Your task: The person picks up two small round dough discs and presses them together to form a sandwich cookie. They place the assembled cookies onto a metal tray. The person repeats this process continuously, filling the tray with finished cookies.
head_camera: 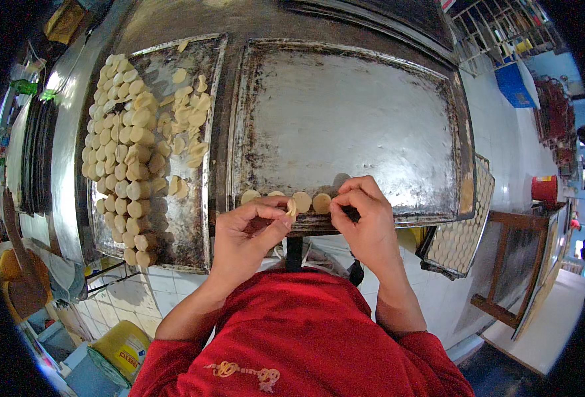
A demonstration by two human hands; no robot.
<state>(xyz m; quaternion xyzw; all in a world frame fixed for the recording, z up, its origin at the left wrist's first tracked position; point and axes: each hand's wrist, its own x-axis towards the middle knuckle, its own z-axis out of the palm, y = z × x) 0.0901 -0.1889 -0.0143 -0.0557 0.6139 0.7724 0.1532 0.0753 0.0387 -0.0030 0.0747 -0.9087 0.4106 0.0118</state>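
Note:
My left hand (255,226) pinches a small stack of thin pale dough discs (292,207) between thumb and fingers, over the near edge of a large greased metal baking tray (352,119). Along that edge lies a row of flat round dough discs (301,202), partly hidden by my left hand. At the row's right end, my right hand (367,213) has thumb and fingertips close together beside the last disc (322,203). Whether its fingertips grip anything is unclear.
To the left, a second tray (183,233) carries stacked dough cylinders (123,144) and scattered loose discs (193,111). Disc-filled trays (461,223) stand lower right beside a wooden-framed stand (506,268). Dark trays (39,154) lean at far left; a yellow bucket (121,352) sits below.

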